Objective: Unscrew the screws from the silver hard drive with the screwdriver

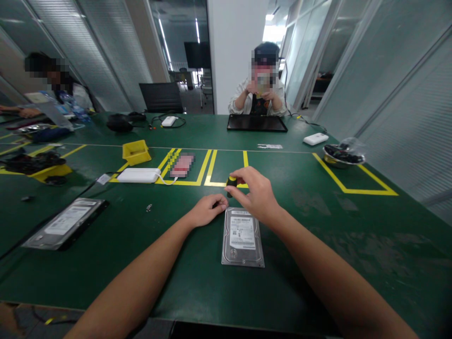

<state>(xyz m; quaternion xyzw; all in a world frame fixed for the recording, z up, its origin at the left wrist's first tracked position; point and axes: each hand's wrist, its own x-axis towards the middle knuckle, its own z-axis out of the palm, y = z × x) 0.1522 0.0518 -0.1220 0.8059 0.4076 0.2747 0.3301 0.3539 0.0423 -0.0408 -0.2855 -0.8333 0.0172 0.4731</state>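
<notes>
A silver hard drive with a white label lies flat on the green table in front of me. My right hand grips the black and yellow handle of a short screwdriver above the drive's far left corner. The screwdriver's lower end is hard to see. My left hand rests on the table at that same corner, thumb and fingers pinched together. Whatever is between those fingertips is too small to make out. To the left are several tiny screws in a small heap.
A second hard drive lies at the left near a black cable. Farther back are a white power bank, a yellow bin and a metal bowl of dark parts. Across the table, a person sits behind a dark flat screen.
</notes>
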